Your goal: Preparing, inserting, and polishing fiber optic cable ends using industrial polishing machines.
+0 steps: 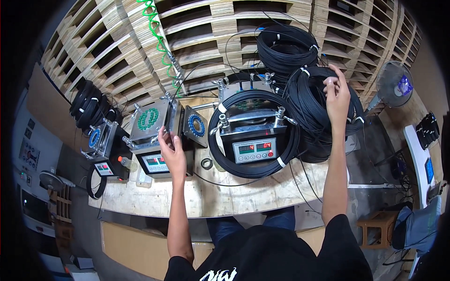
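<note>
My left hand (173, 157) is at the front right corner of the middle metal test device (154, 161), its thumb and forefinger apart and nothing visible between them. A round green ring of connectors (149, 119) sits on that device's top plate. My right hand (336, 96) is raised in front of a stack of black cable coils (304, 100), fingers bent inward; what they hold, if anything, I cannot make out. Between my hands, a large black cable coil (214, 154) tied with white bands hangs around another test device (255, 151) with a lit red digit display.
A third test device (104, 147) and a small bottle (125, 162) stand at the left of the wooden table (211, 199). A black ring (206, 163) lies mid-table. Wooden pallets (197, 33) rise behind, with a green coiled hose (152, 21). A fan (394, 84) stands right.
</note>
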Demonstrator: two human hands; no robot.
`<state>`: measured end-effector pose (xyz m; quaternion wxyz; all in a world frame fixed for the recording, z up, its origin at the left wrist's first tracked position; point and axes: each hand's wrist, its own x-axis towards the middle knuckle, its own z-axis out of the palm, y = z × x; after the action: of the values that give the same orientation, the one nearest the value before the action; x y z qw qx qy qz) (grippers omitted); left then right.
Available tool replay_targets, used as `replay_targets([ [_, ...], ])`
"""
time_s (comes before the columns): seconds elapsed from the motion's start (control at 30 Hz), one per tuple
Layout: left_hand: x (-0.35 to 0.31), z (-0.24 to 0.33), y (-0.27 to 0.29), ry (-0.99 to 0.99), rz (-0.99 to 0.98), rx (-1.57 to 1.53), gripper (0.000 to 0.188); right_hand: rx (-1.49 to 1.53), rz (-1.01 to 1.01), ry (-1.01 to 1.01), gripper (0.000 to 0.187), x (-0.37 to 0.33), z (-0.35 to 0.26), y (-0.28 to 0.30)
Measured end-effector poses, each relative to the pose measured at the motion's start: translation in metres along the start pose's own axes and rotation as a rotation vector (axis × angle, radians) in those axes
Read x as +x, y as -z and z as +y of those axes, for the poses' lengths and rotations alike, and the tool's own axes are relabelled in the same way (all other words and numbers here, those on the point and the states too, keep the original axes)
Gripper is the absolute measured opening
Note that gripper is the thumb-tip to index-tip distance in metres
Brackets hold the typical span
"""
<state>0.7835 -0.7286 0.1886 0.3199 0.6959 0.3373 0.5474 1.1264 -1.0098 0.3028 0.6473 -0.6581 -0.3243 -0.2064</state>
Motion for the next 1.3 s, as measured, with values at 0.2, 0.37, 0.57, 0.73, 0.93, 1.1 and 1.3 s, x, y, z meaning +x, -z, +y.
replay_targets([
  [0.2,0.010,0.080,-0.026,-0.487,-0.016,0.084,0.025,-0.215,0.242,0.515,0.026,-0.020,-0.053,-0.024],
  [0.37,0.076,0.043,-0.090,0.191,-0.436,-0.299,0.030,0.069,-0.371,0.199,0.022,-0.005,-0.026,-0.108],
  [0.57,0.084,0.031,-0.152,0.614,-0.666,-0.333,0.046,-0.023,-0.568,-0.329,0.033,0.007,0.102,-0.123],
  [0.73,0.082,0.009,-0.153,0.520,-0.600,-0.347,0.053,0.176,-0.621,-0.441,0.055,-0.007,0.110,-0.122],
  [0.93,0.079,0.014,-0.149,0.591,-0.523,-0.444,0.053,0.162,-0.739,-0.616,0.070,-0.005,0.080,-0.111],
  [1.1,0.079,0.014,-0.144,0.634,-0.602,-0.468,0.062,0.358,-0.660,-0.729,0.075,-0.010,0.075,-0.112],
  [1.3,0.080,0.015,-0.146,0.607,-0.708,-0.423,0.071,0.258,-0.562,-0.646,0.071,-0.011,0.089,-0.113],
])
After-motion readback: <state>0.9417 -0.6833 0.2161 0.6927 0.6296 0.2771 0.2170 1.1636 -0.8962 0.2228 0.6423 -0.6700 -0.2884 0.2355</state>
